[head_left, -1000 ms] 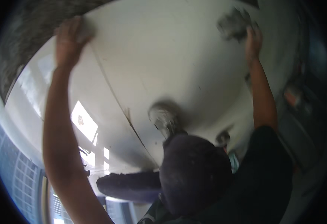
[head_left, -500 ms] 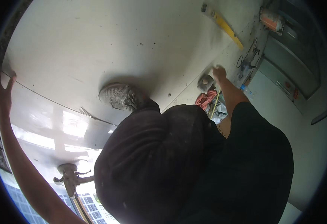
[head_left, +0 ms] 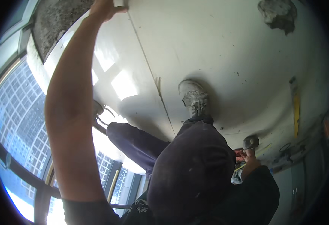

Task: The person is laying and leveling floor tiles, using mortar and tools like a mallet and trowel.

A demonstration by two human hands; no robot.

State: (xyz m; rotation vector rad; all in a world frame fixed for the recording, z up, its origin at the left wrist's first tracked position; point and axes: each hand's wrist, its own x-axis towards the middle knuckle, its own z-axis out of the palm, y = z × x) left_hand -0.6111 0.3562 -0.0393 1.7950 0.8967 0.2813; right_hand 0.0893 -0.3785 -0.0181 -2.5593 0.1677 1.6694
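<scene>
Dark rough ground borders the left edge of the white floor. The left hand is at that edge, thumb spread toward the seam; the frame cuts off its other fingers, so their opening cannot be told. Right of the seam stands a caked shoe. The right hand curls its fingers at a dark mallet; whether they grip cannot be told. Toward the floor's right edge lie a grey lump and a yellow bar.

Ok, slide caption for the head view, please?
Left hand near the floor-tile seam, right hand holding a mallet.
</scene>
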